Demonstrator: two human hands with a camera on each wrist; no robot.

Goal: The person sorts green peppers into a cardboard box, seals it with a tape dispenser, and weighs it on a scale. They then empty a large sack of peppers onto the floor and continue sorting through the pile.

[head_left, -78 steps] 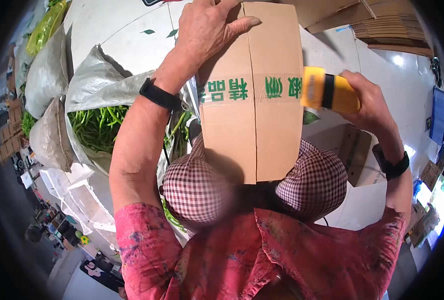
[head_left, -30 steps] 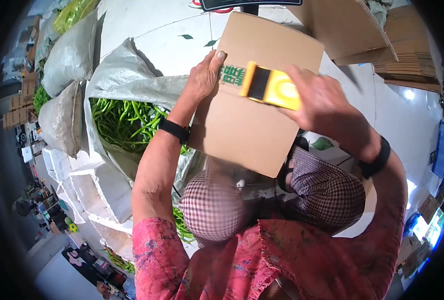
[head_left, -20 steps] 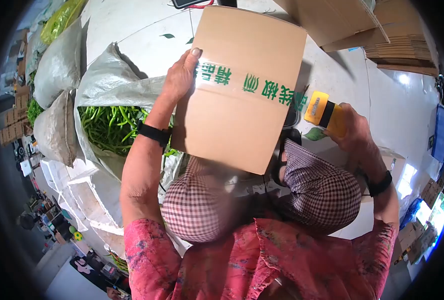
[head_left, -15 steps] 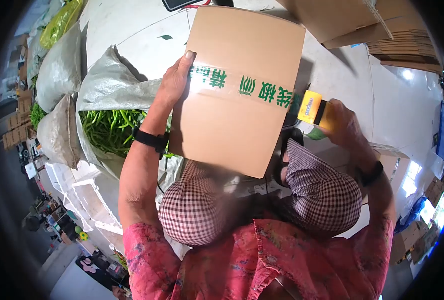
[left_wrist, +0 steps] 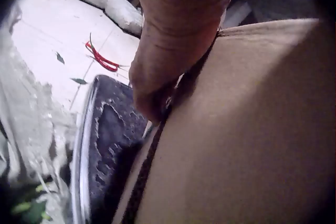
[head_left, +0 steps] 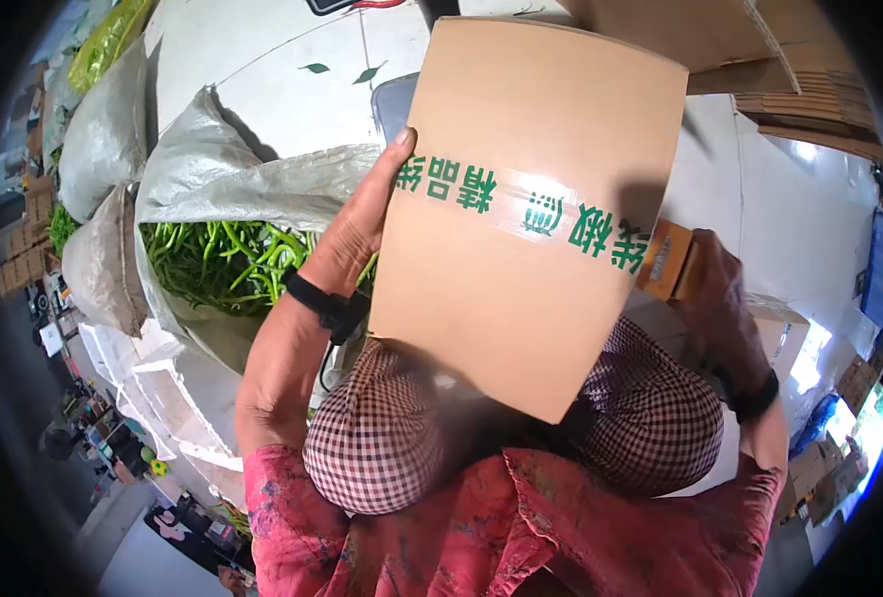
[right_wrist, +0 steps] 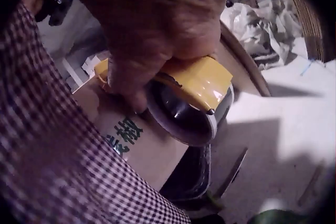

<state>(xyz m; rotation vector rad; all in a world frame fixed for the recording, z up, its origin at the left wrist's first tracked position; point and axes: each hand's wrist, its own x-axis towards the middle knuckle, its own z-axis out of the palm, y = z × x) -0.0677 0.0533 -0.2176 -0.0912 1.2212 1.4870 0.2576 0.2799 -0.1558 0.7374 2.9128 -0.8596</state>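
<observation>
Green letters [head_left: 476,189] on the tape [head_left: 511,211] across the box [head_left: 501,318], mid-frame from the head, say 精, 品, 线, 椒.

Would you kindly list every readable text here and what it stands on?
"线椒": green, on the tape across the carton, upside down in the head view.
"精品线": same tape, beyond an unclear mark.
Print on the tape dispenser: too blurred.
Print on far-left boxes: too small.
</observation>
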